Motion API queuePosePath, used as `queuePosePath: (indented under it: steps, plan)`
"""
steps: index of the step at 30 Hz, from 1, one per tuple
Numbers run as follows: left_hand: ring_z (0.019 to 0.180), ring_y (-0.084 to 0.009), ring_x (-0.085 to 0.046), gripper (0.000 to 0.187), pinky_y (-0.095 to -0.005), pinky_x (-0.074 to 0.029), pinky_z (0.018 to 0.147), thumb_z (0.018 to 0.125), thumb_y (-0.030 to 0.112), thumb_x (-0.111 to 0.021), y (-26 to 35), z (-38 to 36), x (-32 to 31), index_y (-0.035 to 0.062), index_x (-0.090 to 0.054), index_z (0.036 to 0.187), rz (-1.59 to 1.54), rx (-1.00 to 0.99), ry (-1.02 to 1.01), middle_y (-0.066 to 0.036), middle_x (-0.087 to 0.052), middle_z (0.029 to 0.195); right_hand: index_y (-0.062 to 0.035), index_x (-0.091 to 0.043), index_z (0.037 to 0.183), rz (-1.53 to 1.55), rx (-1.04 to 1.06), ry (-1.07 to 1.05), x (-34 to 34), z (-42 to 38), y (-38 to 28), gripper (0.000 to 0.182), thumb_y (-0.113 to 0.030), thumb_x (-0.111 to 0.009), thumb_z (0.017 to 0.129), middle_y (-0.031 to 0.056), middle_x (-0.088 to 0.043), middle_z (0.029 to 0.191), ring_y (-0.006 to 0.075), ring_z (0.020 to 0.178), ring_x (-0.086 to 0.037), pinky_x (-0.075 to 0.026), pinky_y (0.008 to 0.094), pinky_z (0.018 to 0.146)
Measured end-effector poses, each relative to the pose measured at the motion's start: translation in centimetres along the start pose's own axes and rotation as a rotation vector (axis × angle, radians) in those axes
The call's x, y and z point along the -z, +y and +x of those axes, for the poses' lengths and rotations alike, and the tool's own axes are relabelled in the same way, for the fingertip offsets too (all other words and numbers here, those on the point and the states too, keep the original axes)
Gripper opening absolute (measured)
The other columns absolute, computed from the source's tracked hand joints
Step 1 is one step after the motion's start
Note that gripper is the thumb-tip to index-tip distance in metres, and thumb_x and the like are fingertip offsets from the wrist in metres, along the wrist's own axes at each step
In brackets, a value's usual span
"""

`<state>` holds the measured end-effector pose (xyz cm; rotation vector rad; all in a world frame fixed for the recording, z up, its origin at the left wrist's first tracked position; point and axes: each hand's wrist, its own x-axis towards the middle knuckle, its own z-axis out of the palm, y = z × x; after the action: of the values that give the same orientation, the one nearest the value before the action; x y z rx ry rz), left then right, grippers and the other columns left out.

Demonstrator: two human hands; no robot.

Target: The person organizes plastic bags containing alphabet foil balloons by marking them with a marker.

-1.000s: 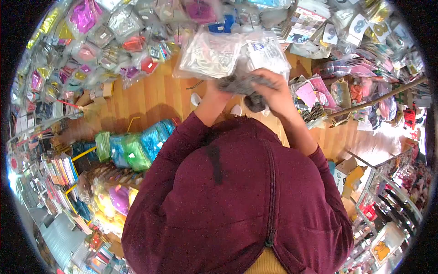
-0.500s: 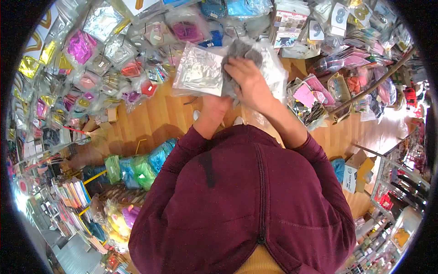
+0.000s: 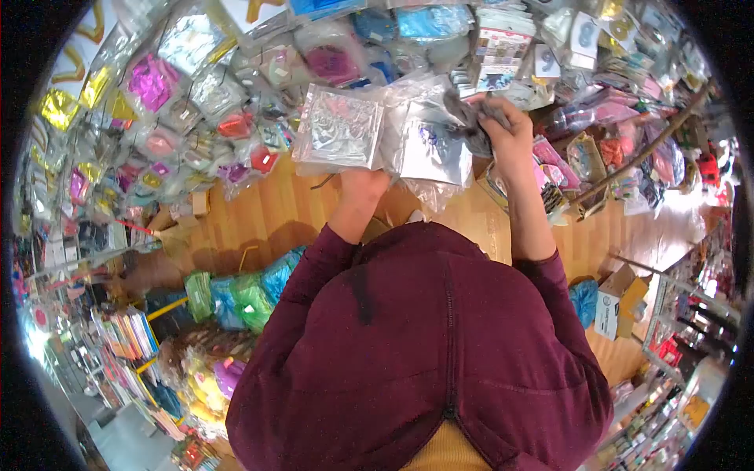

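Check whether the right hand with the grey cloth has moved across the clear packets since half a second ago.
Yes. The right hand, gripping the grey cloth, has slid from the middle of the clear packets to their right edge. The left hand holds them from below.

Wood floor (image 3: pixel 259 204), packed shop shelves (image 3: pixel 118 337) w/ goods.

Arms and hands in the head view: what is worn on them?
Both arms wear long maroon sleeves of a zip-front top, ending above the wrists. Left hand and right hand are bare: no gloves show. Any ring or watch is too small to tell. A yellow layer shows below the zip.
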<state>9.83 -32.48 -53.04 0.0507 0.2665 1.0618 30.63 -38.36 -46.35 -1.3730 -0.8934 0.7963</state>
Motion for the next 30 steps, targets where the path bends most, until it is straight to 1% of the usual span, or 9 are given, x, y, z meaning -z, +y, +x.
queuePosePath:
  steps: [4,6,9,11,12,14,15,17,30]
  plan:
    - [0.097,-0.0243,-0.051,0.033,-0.0346,-0.04,0.085,0.083,0.026,-0.046,-2.4,3.5,3.8,0.0033,-0.05,0.107,0.236,0.033,0.008,-0.011,-0.054,0.103,0.0,-0.059,0.091,-0.366,0.408,-0.104,-1.6,3.3,-1.9,0.025,-0.008,-0.06,0.067,0.009,-0.061,0.084,0.0165,0.077,-0.057,-0.045,0.0276,0.07]
    - [0.095,-0.0243,-0.051,0.032,-0.0333,-0.041,0.083,0.084,0.025,-0.045,3.2,-6.1,9.0,0.0035,-0.051,0.106,0.453,0.084,-0.018,-0.011,-0.054,0.099,-0.0028,-0.06,0.085,-0.36,0.456,-0.089,-3.9,5.0,-3.9,0.022,-0.011,-0.06,0.064,0.0145,-0.06,0.08,0.0248,0.072,-0.059,-0.046,0.0324,0.065]
    - [0.093,-0.0244,-0.052,0.03,-0.0315,-0.042,0.079,0.084,0.023,-0.045,6.1,-3.0,14.0,0.0038,-0.052,0.105,0.78,0.077,-0.095,-0.011,-0.055,0.094,-0.0038,-0.06,0.079,-0.238,0.846,-0.189,-7.9,8.9,-7.1,0.022,-0.01,-0.056,0.059,0.0154,-0.059,0.073,0.0293,0.07,-0.058,-0.047,0.0354,0.062]
    - [0.092,-0.0244,-0.052,0.028,-0.0302,-0.043,0.077,0.084,0.022,-0.045,5.8,1.0,16.0,0.0041,-0.053,0.104,0.994,0.001,-0.166,-0.011,-0.055,0.09,-0.0047,-0.062,0.073,-0.448,0.73,-0.189,-10.7,9.2,-11.7,0.021,-0.014,-0.057,0.055,0.0172,-0.058,0.068,0.0307,0.064,-0.058,-0.047,0.0378,0.057]
    - [0.092,-0.0244,-0.052,0.028,-0.0302,-0.043,0.077,0.084,0.022,-0.045,4.0,2.7,14.0,0.0041,-0.053,0.104,0.98,0.026,-0.226,-0.011,-0.055,0.09,-0.0034,-0.061,0.067,-0.427,0.67,-0.365,-11.7,9.2,-14.5,0.018,-0.015,-0.057,0.055,0.0178,-0.058,0.066,0.0316,0.06,-0.058,-0.046,0.0388,0.055]
    - [0.092,-0.0243,-0.052,0.029,-0.0304,-0.042,0.078,0.084,0.022,-0.044,-0.8,6.2,9.9,0.0042,-0.052,0.105,0.921,0.078,-0.306,-0.011,-0.054,0.091,-0.004,-0.062,0.064,-0.771,1.001,-0.397,-18.2,11.6,-18.3,0.019,-0.021,-0.056,0.059,0.0157,-0.059,0.062,0.03,0.057,-0.057,-0.045,0.0386,0.052]
    - [0.093,-0.0242,-0.052,0.029,-0.0305,-0.042,0.078,0.084,0.022,-0.044,-2.3,6.9,8.2,0.0043,-0.051,0.106,0.902,0.107,-0.33,-0.011,-0.054,0.092,-0.0076,-0.064,0.075,-0.846,0.974,-0.518,-21.5,11.9,-20.7,0.028,-0.032,-0.054,0.067,0.0139,-0.061,0.073,0.0276,0.066,-0.058,-0.045,0.0409,0.058]
    - [0.094,-0.024,-0.051,0.029,-0.0307,-0.042,0.079,0.085,0.023,-0.044,-4.2,7.2,5.7,0.0044,-0.051,0.107,0.872,0.17,-0.345,-0.011,-0.053,0.093,-0.0076,-0.064,0.08,-0.904,1.259,-0.55,-25.0,12.5,-24.1,0.029,-0.031,-0.051,0.07,0.0143,-0.061,0.081,0.0272,0.071,-0.057,-0.045,0.0414,0.062]
    - [0.099,-0.023,-0.048,0.033,-0.0319,-0.039,0.084,0.086,0.024,-0.041,7.8,-3.8,1.0,0.0052,-0.045,0.113,0.761,0.043,0.003,-0.01,-0.05,0.102,-0.0054,-0.063,0.084,-0.185,1.799,-0.295,-26.0,15.4,-27.4,0.032,-0.032,-0.057,0.068,0.0137,-0.061,0.085,0.0262,0.077,-0.058,-0.046,0.0382,0.067]
